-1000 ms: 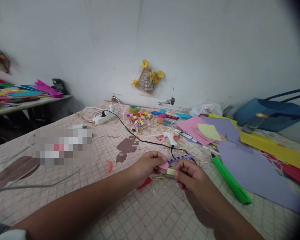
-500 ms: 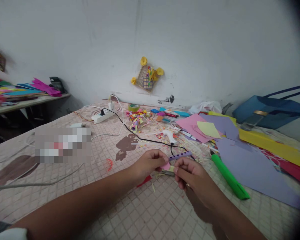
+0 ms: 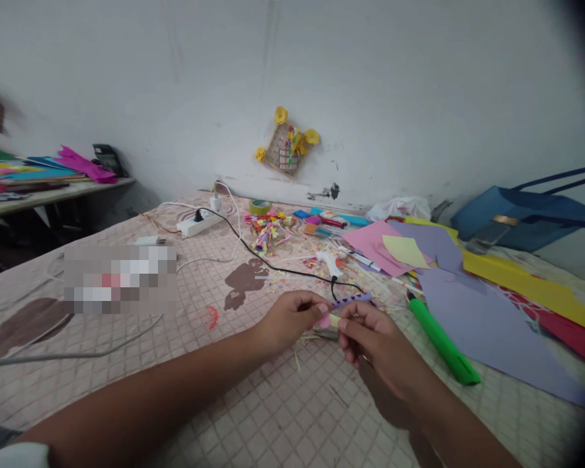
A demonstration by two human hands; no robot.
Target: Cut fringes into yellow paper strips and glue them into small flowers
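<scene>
Near the middle of the table my left hand (image 3: 292,320) pinches a small pink paper piece (image 3: 324,320). My right hand (image 3: 368,333) is closed on the end of a small pale yellow paper strip (image 3: 334,320), which meets the pink piece between the two hands. Just behind my fingers lies a purple paper roll (image 3: 351,300) with dark marks. The white glue gun (image 3: 329,262) rests farther back, its black cord running left. Thin paper scraps lie under my hands.
Power strip (image 3: 197,225) and cables are at the back left; cut paper strips (image 3: 268,232) sit behind. Purple sheets (image 3: 487,331), a green roll (image 3: 443,341) and a blue bag (image 3: 521,218) are on the right.
The view has shifted slightly. My hands have come a little closer together, with the pink piece and the yellow strip still in the fingers.
</scene>
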